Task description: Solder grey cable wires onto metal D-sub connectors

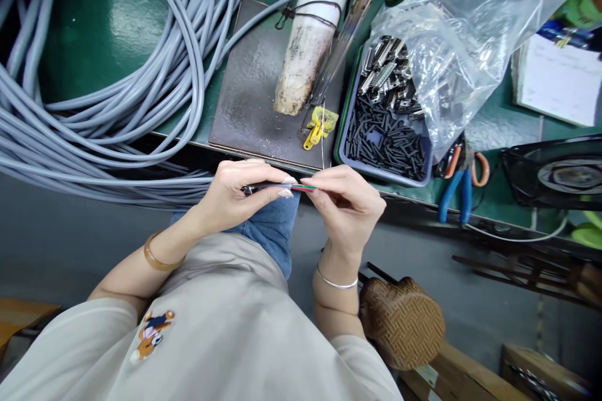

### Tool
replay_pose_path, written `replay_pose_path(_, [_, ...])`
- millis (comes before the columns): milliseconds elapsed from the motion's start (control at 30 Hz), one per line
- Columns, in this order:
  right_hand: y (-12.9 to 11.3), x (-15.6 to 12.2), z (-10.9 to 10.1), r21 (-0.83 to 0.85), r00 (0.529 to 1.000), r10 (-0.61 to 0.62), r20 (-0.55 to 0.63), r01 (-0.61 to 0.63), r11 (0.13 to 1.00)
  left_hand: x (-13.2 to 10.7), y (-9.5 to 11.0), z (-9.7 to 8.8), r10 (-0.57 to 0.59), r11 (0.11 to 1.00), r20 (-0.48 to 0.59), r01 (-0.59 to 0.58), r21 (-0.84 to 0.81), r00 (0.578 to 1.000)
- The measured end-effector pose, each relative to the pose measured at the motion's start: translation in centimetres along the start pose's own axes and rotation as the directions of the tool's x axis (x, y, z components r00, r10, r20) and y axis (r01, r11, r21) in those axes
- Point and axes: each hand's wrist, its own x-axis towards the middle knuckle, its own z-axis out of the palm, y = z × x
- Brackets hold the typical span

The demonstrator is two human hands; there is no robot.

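My left hand [239, 191] pinches the end of a grey cable, where a dark sleeve and thin red and green wires [303, 187] stick out. My right hand [345, 200] is closed on the tips of those coloured wires from the right. Both hands hover in front of the green bench edge, above my lap. The cable runs left into a big bundle of grey cables [108, 100].
A dark metal plate [256, 91] carries a wrapped white tool [310, 31] and a yellow clip [317, 127]. A blue tray [345, 119] holds black sleeves and metal shells under a clear plastic bag [465, 31]. Blue and orange pliers [463, 185] lie right. A woven stool [402, 319] stands below.
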Motion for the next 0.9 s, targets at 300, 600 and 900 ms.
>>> replay_pose_path(300, [-0.24,0.09,-0.06,-0.063,0.999,-0.053,-0.004,0.053,0.997,-0.16,0.17,-0.18,-0.135,0.987,0.048,0.139,-0.078,0.99])
replay_pose_path(600, [-0.4,0.14,0.02,-0.033,0.999,-0.042,0.011,0.042,0.999,-0.01,0.4,-0.29,-0.091,0.99,0.101,0.101,-0.101,0.991])
replay_pose_path(900, [-0.17,0.4,0.0,0.04,0.998,0.024,0.058,-0.027,0.999,-0.25,0.23,-0.4,-0.135,0.976,0.127,0.154,-0.153,0.983])
